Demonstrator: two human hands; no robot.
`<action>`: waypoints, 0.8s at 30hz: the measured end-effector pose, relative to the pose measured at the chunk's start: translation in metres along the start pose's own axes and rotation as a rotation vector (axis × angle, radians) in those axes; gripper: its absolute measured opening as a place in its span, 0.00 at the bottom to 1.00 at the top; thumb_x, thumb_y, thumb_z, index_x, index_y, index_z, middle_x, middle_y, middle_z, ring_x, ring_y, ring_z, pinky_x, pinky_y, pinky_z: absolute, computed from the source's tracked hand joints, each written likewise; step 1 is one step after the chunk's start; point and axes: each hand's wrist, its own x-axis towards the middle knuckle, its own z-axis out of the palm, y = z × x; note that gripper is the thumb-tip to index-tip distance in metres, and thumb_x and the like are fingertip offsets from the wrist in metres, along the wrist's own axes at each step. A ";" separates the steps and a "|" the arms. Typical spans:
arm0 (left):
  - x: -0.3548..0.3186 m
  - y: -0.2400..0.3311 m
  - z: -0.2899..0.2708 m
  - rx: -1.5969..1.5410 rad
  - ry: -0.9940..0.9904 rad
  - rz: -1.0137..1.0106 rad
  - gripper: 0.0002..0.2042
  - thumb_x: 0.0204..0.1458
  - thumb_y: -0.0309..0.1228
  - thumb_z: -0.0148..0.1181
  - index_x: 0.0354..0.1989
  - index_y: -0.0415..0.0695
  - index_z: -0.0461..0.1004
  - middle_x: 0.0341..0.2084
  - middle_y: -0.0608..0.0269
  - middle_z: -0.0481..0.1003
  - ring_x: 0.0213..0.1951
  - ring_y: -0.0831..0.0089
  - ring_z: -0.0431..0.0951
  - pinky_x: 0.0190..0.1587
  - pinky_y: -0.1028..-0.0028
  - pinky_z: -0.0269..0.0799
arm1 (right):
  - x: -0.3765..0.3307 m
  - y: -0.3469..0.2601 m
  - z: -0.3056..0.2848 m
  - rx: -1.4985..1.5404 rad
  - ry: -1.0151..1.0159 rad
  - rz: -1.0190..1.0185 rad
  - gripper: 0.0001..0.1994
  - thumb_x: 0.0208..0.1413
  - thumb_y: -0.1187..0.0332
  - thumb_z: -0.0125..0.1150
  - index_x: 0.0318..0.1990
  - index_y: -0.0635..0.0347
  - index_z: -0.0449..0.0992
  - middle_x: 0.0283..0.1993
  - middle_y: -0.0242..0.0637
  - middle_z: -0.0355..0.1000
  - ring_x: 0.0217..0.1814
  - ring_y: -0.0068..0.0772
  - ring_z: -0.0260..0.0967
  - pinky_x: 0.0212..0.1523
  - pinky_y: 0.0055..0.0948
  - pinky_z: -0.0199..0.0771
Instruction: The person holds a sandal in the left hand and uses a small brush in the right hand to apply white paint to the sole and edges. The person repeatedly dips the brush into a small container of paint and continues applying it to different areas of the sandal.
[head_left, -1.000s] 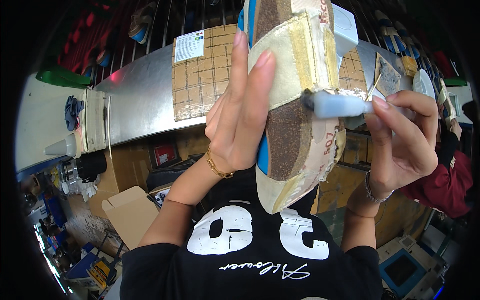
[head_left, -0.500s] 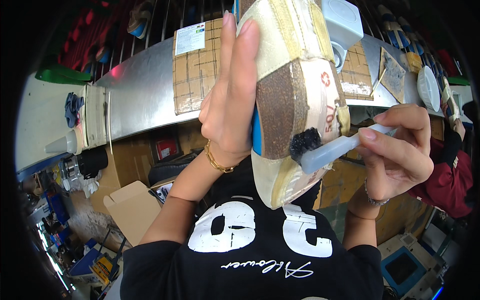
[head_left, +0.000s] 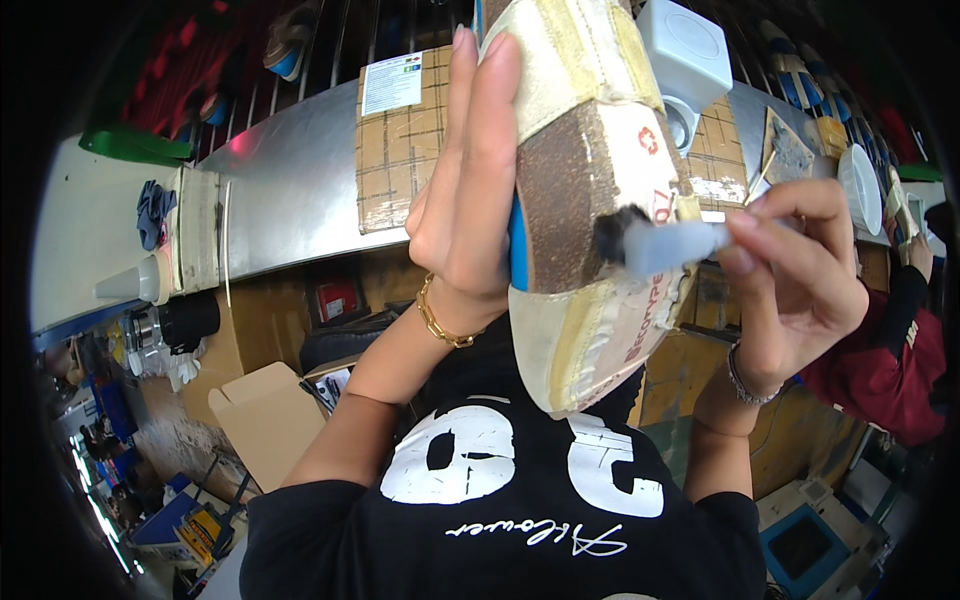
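A shoe upper (head_left: 565, 215) on a blue last is held up in front of my chest, its underside facing me. It is cream and brown, with a whitish insole board and stitched edges. My left hand (head_left: 465, 190) lies along its left side with the fingers pointing up, gripping it; the thumb is hidden. In my right hand (head_left: 795, 265), a brush (head_left: 680, 245) with a pale translucent handle is pinched between thumb and fingers. Its dark bristles touch the underside where the brown part meets the board. The brush head is blurred.
Behind the shoe runs a metal bench (head_left: 290, 190) carrying cardboard pieces (head_left: 405, 150), a white plastic container (head_left: 685, 50) and a white bowl (head_left: 858, 185). A co-worker's maroon sleeve (head_left: 880, 350) is at right. An open carton (head_left: 255, 415) stands lower left. More shoes (head_left: 790, 70) sit on the far rack.
The brush has moved up along the underside, away from the toe, and its handle is now more level. My left hand and the shoe have barely shifted.
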 end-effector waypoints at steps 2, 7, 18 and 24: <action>0.002 -0.002 0.000 0.017 0.009 -0.009 0.31 0.51 0.32 0.66 0.59 0.22 0.66 0.56 0.28 0.69 0.54 0.44 0.77 0.48 0.65 0.79 | -0.002 -0.003 -0.001 0.009 -0.037 -0.026 0.11 0.40 0.78 0.70 0.36 0.64 0.84 0.38 0.43 0.70 0.37 0.29 0.64 0.38 0.23 0.60; 0.002 -0.002 0.002 0.023 0.023 -0.019 0.33 0.50 0.35 0.68 0.59 0.22 0.66 0.56 0.30 0.70 0.55 0.44 0.76 0.49 0.63 0.79 | 0.004 0.000 -0.012 0.151 -0.169 -0.028 0.08 0.42 0.74 0.71 0.34 0.63 0.84 0.36 0.43 0.70 0.37 0.30 0.64 0.37 0.23 0.59; 0.002 -0.004 0.000 0.082 0.104 -0.090 0.37 0.49 0.41 0.71 0.59 0.21 0.66 0.56 0.33 0.72 0.56 0.42 0.75 0.50 0.60 0.79 | -0.013 -0.021 0.009 0.042 0.073 0.281 0.10 0.42 0.79 0.71 0.36 0.63 0.86 0.30 0.33 0.68 0.31 0.24 0.64 0.32 0.21 0.61; -0.001 -0.006 -0.003 0.065 0.071 -0.075 0.37 0.48 0.40 0.71 0.59 0.22 0.66 0.55 0.31 0.72 0.55 0.41 0.76 0.48 0.60 0.79 | -0.009 -0.025 0.020 -0.068 0.053 0.155 0.10 0.46 0.81 0.68 0.39 0.67 0.84 0.34 0.36 0.68 0.36 0.26 0.64 0.38 0.22 0.62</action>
